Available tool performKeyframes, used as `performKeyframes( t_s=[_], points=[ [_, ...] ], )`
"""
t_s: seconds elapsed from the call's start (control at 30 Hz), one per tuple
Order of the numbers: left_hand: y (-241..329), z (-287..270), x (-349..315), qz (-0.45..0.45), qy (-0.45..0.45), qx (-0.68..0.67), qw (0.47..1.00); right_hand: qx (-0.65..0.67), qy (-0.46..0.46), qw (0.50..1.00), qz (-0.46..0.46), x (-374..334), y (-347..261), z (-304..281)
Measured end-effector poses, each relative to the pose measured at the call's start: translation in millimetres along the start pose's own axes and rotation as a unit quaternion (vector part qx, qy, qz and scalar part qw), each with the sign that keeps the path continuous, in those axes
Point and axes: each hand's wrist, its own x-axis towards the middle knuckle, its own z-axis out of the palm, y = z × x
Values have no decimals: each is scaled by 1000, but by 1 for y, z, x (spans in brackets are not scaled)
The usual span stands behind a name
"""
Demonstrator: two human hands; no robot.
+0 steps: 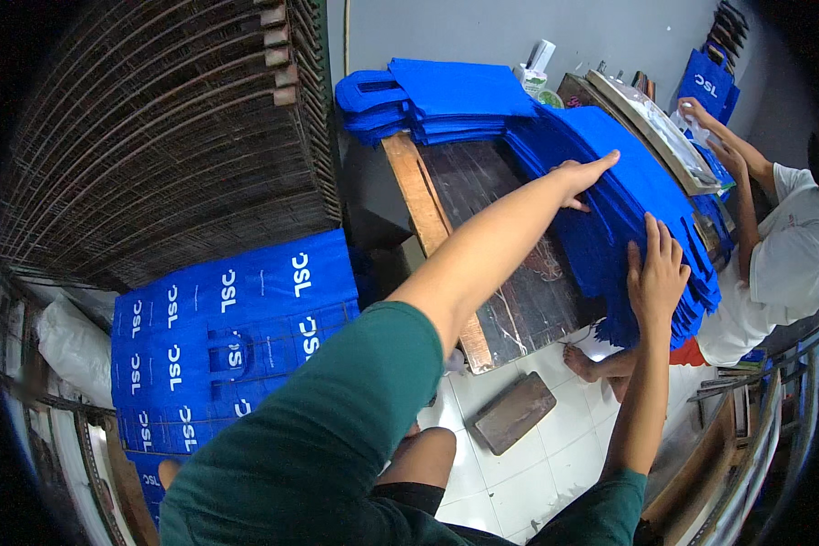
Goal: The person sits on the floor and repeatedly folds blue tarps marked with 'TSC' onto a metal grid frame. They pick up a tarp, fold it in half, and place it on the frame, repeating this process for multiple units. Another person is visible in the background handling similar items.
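A long stack of blue fabric bags (623,150) lies along the right side of a dark wooden table, its layers fanned at the near end. My left hand (575,182) grips the stack's left edge, one digit stretched over the top and the others bent against the side. Farther down, my right hand (657,278) rests on the near end, fingers extended over the layers. Another pile of blue bags (464,86) with cut-out handles sits across the table's far end.
The table (482,191) has a pale wooden edge. At left, printed blue bags (237,318) lie below a tall wire rack (173,118). A brown block (514,412) rests on the tiled floor. At right, a person in white (773,246) works beside a framed board (660,127).
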Motion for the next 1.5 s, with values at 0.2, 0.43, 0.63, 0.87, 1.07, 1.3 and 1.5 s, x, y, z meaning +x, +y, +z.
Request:
performKeyframes(
  t_s=[0.2, 0.43, 0.63, 0.87, 1.07, 1.3, 1.5],
  points=[
    [-10, -41, -68, 41, 41, 128, 990, 14, 11, 1000, 0, -15, -11, -9],
    [-102, -102, -297, 237, -14, 90, 967, 219, 146, 963, -54, -53, -64, -60],
    [-281, -137, -554, -72, 251, 354, 898, 305, -62, 948, -67, -154, -164, -43],
    [-411, -204, -752, -348, 127, 507, 778, 335, 77, 938, 50, -208, -210, -16],
    [-435, -188, -755, -368, 35, 485, 793, 366, 19, 929, 47, -246, -223, -36],
    [-424, -174, -737, -317, -8, 496, 808, 252, -340, 901, -92, -434, -232, -31],
    [-410, -170, -750, -278, 0, 331, 902, 319, -343, 875, -119, -480, -225, -9]
  ],
)
